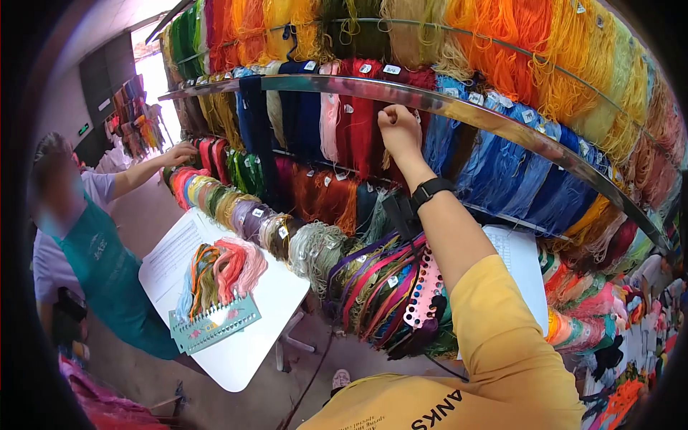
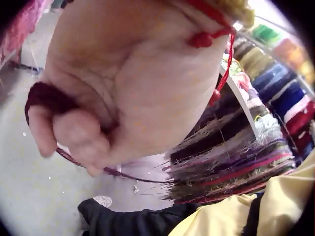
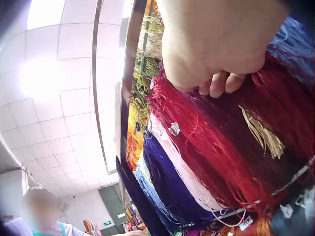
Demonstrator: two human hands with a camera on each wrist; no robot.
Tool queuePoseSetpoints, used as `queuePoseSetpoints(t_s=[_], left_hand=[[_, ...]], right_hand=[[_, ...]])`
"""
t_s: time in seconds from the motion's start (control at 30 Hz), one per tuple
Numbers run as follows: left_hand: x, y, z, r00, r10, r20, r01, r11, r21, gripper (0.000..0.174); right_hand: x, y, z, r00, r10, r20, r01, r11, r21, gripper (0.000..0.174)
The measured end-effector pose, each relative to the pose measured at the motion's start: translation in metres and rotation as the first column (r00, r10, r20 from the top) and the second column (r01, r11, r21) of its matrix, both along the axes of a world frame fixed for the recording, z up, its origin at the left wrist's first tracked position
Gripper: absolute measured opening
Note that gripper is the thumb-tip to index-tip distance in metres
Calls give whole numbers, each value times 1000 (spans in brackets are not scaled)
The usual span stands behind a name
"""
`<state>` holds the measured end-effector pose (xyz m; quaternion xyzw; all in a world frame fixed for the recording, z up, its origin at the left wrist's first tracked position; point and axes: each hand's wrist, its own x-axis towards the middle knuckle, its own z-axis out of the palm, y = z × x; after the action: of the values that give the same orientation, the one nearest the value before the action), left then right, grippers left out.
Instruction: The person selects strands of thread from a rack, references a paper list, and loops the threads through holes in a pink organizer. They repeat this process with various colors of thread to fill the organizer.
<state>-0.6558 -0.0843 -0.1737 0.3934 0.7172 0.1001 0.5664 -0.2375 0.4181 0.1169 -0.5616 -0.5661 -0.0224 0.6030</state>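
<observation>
In the left wrist view, my left hand [image 2: 123, 83] has its fingers curled round dark maroon thread [image 2: 51, 97], a thin strand trailing below. The head view does not show that hand. My right hand [image 1: 400, 132] is raised at the hanging red skeins [image 1: 355, 122], just under the metal rail. Seen from the right wrist, the right hand [image 3: 216, 49] has curled fingertips against a dark maroon skein [image 3: 231, 115]; the thumb and exact pinch are hidden. A short beige tassel [image 3: 263, 135] lies on that skein below the fingers.
A curved metal rail [image 1: 459, 107] crosses before the racks. Mixed skeins [image 1: 315, 251] line a lower bar. At left, a person in a teal apron [image 1: 107, 265] reaches to the rack beside a white table [image 1: 236, 358] with a thread bundle [image 1: 222, 276] and ring-bound card [image 1: 215, 326].
</observation>
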Motion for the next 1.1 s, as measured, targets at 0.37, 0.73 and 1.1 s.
queuePoseSetpoints(t_s=[0.37, 0.73, 1.1], left_hand=[[66, 121, 105, 668, 139, 731, -321, 940, 114, 19], [179, 300, 255, 552, -460, 695, -208, 732, 649, 30], [293, 466, 274, 628, -399, 668, -268, 695, 667, 23]], right_hand=[[3, -4, -6, 948, 254, -194, -241, 967, 86, 14], [11, -27, -5, 773, 408, -485, -500, 863, -71, 15], [12, -36, 0, 787, 391, -477, -476, 877, -66, 13]])
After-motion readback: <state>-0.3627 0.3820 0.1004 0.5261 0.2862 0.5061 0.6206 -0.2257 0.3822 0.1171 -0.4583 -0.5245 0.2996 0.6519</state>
